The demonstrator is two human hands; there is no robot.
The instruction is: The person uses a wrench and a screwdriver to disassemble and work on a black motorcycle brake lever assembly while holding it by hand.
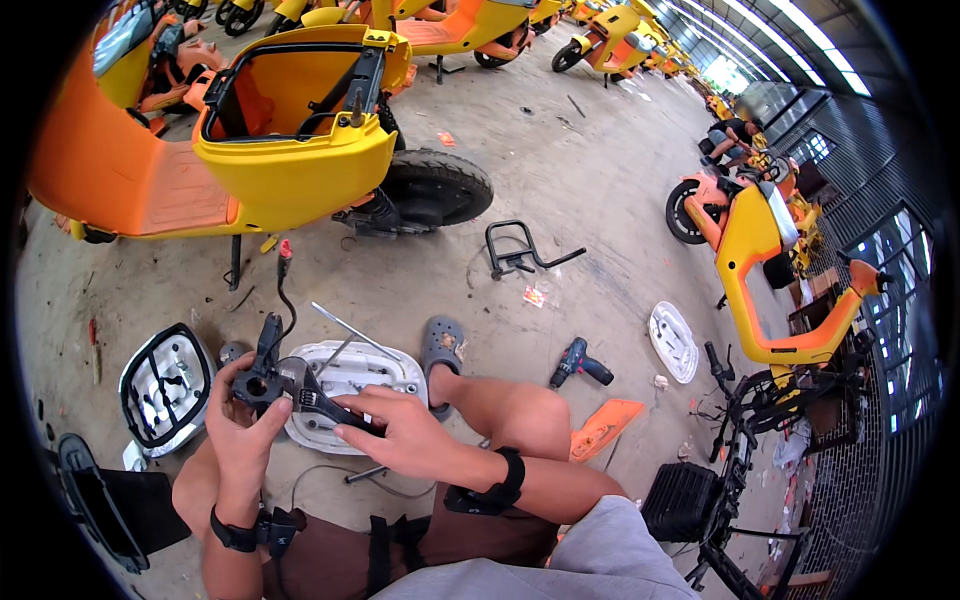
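My left hand (pixel 240 420) grips a black metal fitting (pixel 266 360) with a round hole and a dark cable rising from it to a red-tipped end (pixel 285 255). My right hand (pixel 400 430) is closed on a black-handled adjustable wrench (pixel 322 402), its silver head against the fitting in my left hand. Behind them a white plastic panel (pixel 385 372) lies on the floor with a long silver rod (pixel 350 326) over it. At the left lies a second white panel with a black rim (pixel 175 420). A drill (pixel 575 360) lies right of my foot.
Yellow-orange scooters (pixel 290 160) stand ahead and at right (pixel 755 290). A black tubular bracket (pixel 510 250), a small white panel (pixel 672 340) and an orange piece (pixel 605 425) lie on the floor. A stripped black frame (pixel 735 480) is at right; another person (pixel 730 140) crouches in the distance.
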